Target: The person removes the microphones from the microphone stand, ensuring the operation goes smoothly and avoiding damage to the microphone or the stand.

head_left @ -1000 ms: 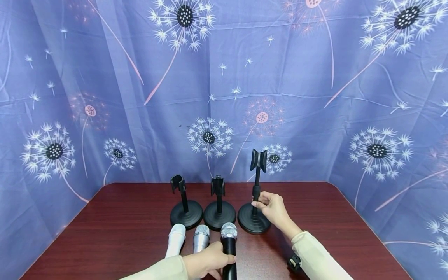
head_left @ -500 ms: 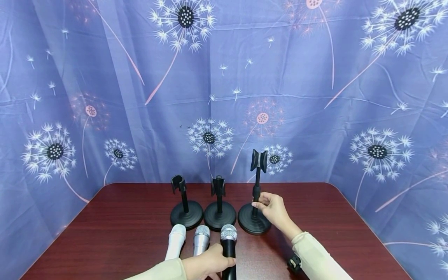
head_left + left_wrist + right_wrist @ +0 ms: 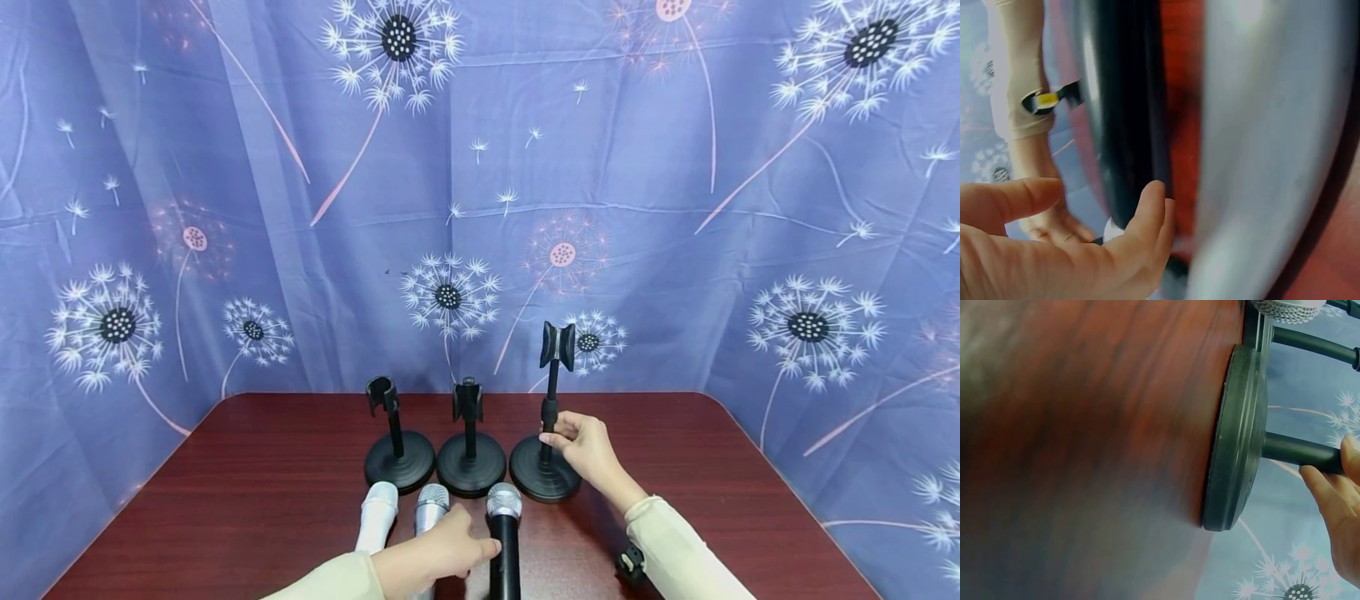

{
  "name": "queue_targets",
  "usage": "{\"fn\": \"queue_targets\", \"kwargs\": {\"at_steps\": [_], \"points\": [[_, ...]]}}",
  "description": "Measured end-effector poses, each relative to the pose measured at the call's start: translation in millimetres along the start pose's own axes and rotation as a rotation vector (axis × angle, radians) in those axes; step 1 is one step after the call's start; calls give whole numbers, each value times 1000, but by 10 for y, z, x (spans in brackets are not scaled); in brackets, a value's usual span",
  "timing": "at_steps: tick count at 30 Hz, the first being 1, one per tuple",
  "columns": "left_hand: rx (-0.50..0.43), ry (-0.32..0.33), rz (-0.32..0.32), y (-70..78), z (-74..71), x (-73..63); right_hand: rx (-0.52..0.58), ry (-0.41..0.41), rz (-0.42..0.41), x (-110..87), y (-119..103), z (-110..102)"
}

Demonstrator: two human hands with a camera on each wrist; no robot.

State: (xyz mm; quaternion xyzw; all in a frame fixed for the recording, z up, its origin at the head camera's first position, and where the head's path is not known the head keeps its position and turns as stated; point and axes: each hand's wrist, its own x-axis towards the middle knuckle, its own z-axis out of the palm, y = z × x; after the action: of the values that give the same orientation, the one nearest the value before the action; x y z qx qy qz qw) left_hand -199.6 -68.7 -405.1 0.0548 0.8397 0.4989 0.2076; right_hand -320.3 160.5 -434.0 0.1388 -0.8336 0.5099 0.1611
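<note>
My right hand (image 3: 588, 450) pinches the pole of the tallest black microphone stand (image 3: 546, 475), which stands upright at the right of the row. The right wrist view shows finger and thumb on the stand's pole (image 3: 1300, 451). My left hand (image 3: 450, 546) is beside the black microphone (image 3: 506, 554) with the silver head, a fingertip at its body. In the left wrist view the fingers are extended along the black microphone (image 3: 1119, 112) and the thumb is apart from it. A silver microphone (image 3: 431, 504) lies partly hidden under my left hand, and a white microphone (image 3: 377, 517) lies left of it.
Two shorter black stands, the left stand (image 3: 399, 458) and the middle stand (image 3: 470, 462), stand in line with the tall one, their holders vacant. All rest on a dark red table (image 3: 262, 500). A flowered blue curtain (image 3: 337, 292) hangs behind. A small black object (image 3: 632, 562) is at my right sleeve.
My left hand has loosened its grip on the black microphone, which has shifted slightly right. The tall stand's holder has turned or tilted a little; my right hand stays in place.
</note>
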Motion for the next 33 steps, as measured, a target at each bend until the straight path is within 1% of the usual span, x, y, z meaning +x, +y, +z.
{"fn": "queue_targets", "kwargs": {"at_steps": [1,4,6,9,14,18,20,25,28,33], "points": [[1,-1,16,17,-29,-9,6,-1,3,4,1,0],[-24,-23,35,69,-129,-40,23,-10,10,16,11,-1],[-46,-39,18,93,-189,-61,39,-15,17,23,21,-2],[-50,-47,-1,117,-260,-84,61,-23,25,32,31,-2],[-43,-44,-1,127,-310,-107,85,-32,31,42,27,4],[-48,-36,11,122,-312,-119,74,-32,33,50,29,14],[-53,-29,31,122,-303,-123,61,-28,31,53,35,15],[-53,11,93,151,-289,-113,51,-36,33,57,48,13],[-55,34,138,209,-297,-96,50,-52,34,64,60,1],[-60,35,213,364,-334,-56,44,-96,6,86,71,-40]]}}
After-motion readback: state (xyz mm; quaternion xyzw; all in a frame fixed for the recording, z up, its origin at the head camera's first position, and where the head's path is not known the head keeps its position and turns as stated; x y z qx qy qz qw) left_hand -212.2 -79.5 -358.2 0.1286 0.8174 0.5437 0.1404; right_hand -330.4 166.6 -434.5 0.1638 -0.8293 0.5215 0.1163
